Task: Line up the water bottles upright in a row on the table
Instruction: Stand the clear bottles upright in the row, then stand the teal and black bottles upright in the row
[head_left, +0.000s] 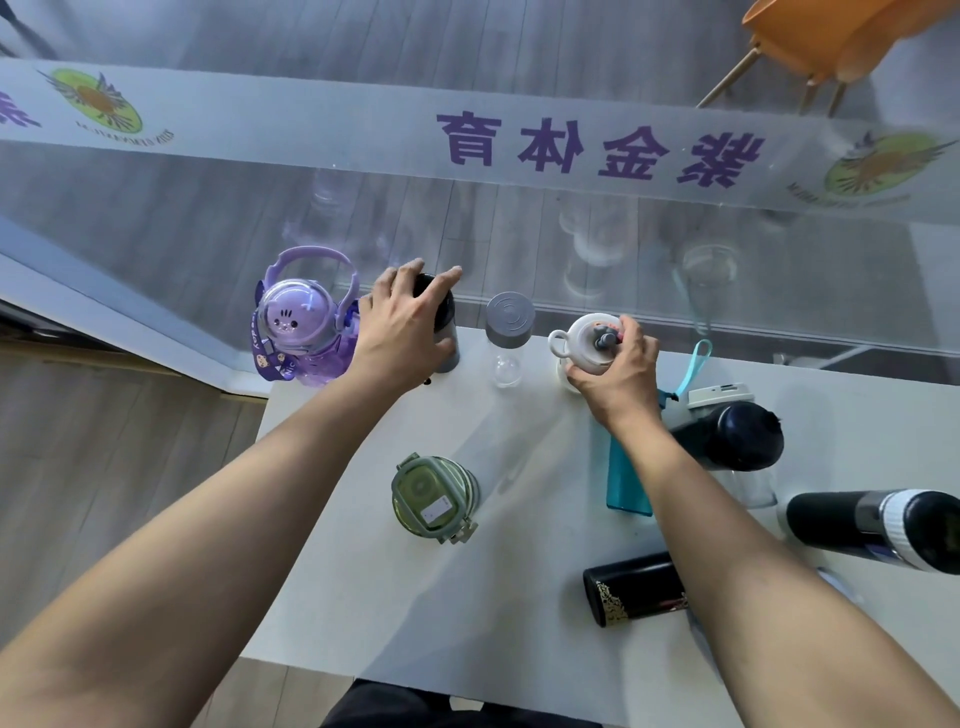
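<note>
Along the table's far edge stand a purple cartoon bottle (301, 332), a dark-capped grey bottle (444, 332), a clear bottle with a grey lid (508, 332) and a white bottle (584, 338). My left hand (402, 332) grips the top of the dark-capped grey bottle. My right hand (618, 374) holds the white bottle by its lid. A green bottle (434, 496) stands upright nearer to me. A teal bottle (626, 478), a navy bottle (727, 434), a black and white bottle (878, 522) and a black patterned bottle (636, 592) lie on their sides at the right.
The white table (363, 597) meets a glass wall (519, 234) with purple lettering just behind the upright bottles. The table's left edge drops to a wooden floor. An orange chair (810, 36) shows beyond the glass at the top right.
</note>
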